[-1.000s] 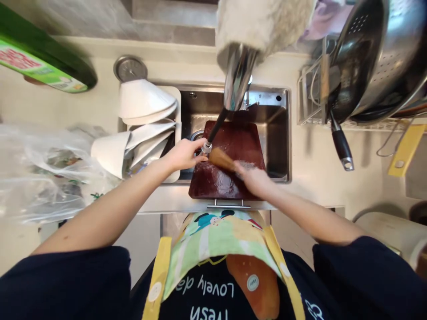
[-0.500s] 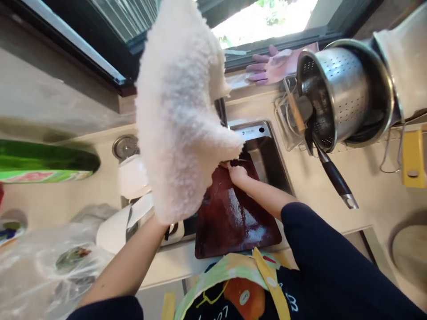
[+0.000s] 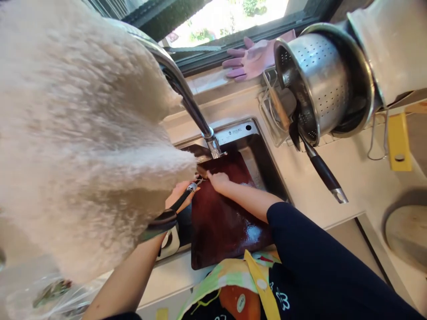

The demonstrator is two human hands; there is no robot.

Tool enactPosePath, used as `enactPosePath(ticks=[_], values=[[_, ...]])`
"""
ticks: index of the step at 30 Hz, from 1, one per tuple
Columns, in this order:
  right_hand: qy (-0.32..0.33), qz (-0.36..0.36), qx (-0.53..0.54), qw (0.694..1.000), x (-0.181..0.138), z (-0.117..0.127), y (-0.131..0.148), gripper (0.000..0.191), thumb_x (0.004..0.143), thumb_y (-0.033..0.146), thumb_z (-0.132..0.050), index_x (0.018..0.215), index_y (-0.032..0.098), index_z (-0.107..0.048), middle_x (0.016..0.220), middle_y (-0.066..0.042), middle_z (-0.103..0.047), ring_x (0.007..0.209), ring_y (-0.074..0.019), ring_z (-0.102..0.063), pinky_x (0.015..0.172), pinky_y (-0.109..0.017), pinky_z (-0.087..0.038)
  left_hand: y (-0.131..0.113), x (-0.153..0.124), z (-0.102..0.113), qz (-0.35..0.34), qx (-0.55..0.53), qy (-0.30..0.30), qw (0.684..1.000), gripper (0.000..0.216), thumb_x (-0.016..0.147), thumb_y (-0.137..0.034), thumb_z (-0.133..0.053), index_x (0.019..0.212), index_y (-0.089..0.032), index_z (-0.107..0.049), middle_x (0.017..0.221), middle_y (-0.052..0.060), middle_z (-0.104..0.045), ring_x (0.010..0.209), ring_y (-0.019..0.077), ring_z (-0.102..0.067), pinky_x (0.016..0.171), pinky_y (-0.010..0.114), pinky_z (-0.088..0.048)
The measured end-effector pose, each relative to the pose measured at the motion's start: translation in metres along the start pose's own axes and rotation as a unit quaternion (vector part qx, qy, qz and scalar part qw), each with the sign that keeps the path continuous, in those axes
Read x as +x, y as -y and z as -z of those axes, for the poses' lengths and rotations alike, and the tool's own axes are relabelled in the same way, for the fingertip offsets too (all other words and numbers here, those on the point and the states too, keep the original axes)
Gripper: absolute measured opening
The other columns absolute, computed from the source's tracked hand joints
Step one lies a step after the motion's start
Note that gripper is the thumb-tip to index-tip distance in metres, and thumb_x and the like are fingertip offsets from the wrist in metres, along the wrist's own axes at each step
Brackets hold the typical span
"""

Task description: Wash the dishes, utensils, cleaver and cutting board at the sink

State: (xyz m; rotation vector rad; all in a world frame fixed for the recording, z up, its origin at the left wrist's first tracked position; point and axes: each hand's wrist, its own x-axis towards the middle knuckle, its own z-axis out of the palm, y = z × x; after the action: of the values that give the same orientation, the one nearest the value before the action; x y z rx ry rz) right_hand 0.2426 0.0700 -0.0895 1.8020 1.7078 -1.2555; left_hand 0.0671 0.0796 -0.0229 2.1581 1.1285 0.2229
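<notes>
"Start with the hands. What's the right one doing?"

"The right hand (image 3: 216, 180) lies on the far end of the cutting board, fingers curled closed around a wooden brush (image 3: 202, 170). Only a short brown end of the brush shows past them."

"And the left?"

"The left hand (image 3: 179, 194) sits low beside the board's left edge, and a black spray hose (image 3: 178, 205) with a metal tip crosses it. A blurred, fluffy white towel (image 3: 76, 133) hangs right in front of the view and hides part of that hand, so I can't tell how far it's closed."

"Where's the board?"

"The dark reddish-brown cutting board (image 3: 227, 222) rests tilted in the stainless steel sink (image 3: 240, 132), its far end just below the chrome faucet (image 3: 187, 104). Its surface looks wet and glossy."

"What's around the sink?"

"On the cream counter (image 3: 362, 178), a perforated steel colander (image 3: 320, 84) leans in a wire dish rack (image 3: 271, 109), with a black pan handle (image 3: 322, 171) sticking out below it. A pink rubber glove (image 3: 253, 60) lies on the ledge beneath the window (image 3: 227, 22). A navy sleeve (image 3: 316, 253) covers the right arm."
</notes>
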Motion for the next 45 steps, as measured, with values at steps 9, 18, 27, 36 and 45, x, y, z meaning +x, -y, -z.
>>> enactPosePath(ticks=[9,18,27,36,45], values=[[-0.069,-0.024,-0.059,0.996,-0.058,-0.014,-0.062,0.058,0.093,0.012,-0.034,0.149,0.02,-0.022,0.109,-0.02,-0.068,0.103,-0.0262,-0.067,0.08,-0.038,-0.053,-0.013,0.016,-0.036,-0.067,-0.048,-0.046,0.995,0.035,0.085,-0.038,-0.059,0.116,-0.022,-0.059,0.124,0.008,-0.066,0.117,0.0247,-0.06,0.102,0.041,-0.049],[-0.058,-0.086,-0.06,0.993,-0.079,-0.003,-0.084,0.06,0.092,0.011,-0.032,0.15,0.018,-0.017,0.111,-0.02,-0.067,0.104,-0.0253,-0.067,0.082,-0.037,-0.052,-0.028,0.03,-0.054,-0.06,-0.093,-0.067,0.992,0.035,0.084,-0.04,-0.059,0.113,-0.02,-0.058,0.125,0.01,-0.065,0.12,0.0241,-0.058,0.103,0.042,-0.048],[-0.049,-0.1,-0.088,0.99,-0.092,-0.004,-0.094,0.061,0.093,0.013,-0.033,0.151,0.016,-0.014,0.111,-0.023,-0.067,0.103,-0.0263,-0.067,0.082,-0.037,-0.053,-0.042,0.032,-0.069,-0.08,-0.151,-0.068,0.983,0.03,0.083,-0.035,-0.063,0.108,-0.019,-0.057,0.122,0.01,-0.066,0.118,0.0241,-0.06,0.103,0.043,-0.05],[-0.029,-0.131,-0.134,0.982,-0.136,-0.016,-0.108,0.061,0.094,0.014,-0.034,0.151,0.017,-0.014,0.103,-0.02,-0.069,0.095,-0.0249,-0.07,0.077,-0.034,-0.053,-0.054,0.027,-0.081,-0.07,-0.216,-0.058,0.972,0.03,0.081,-0.035,-0.066,0.106,-0.02,-0.057,0.119,0.009,-0.068,0.116,0.0231,-0.061,0.104,0.043,-0.048],[-0.027,-0.15,-0.144,0.978,-0.17,-0.02,-0.119,0.064,0.091,0.01,-0.038,0.151,0.015,-0.015,0.102,-0.02,-0.07,0.095,-0.0254,-0.069,0.076,-0.033,-0.053,-0.055,0.01,-0.086,-0.058,-0.233,-0.043,0.97,0.033,0.079,-0.031,-0.069,0.109,-0.02,-0.06,0.116,0.009,-0.069,0.111,0.0242,-0.064,0.096,0.042,-0.054]])
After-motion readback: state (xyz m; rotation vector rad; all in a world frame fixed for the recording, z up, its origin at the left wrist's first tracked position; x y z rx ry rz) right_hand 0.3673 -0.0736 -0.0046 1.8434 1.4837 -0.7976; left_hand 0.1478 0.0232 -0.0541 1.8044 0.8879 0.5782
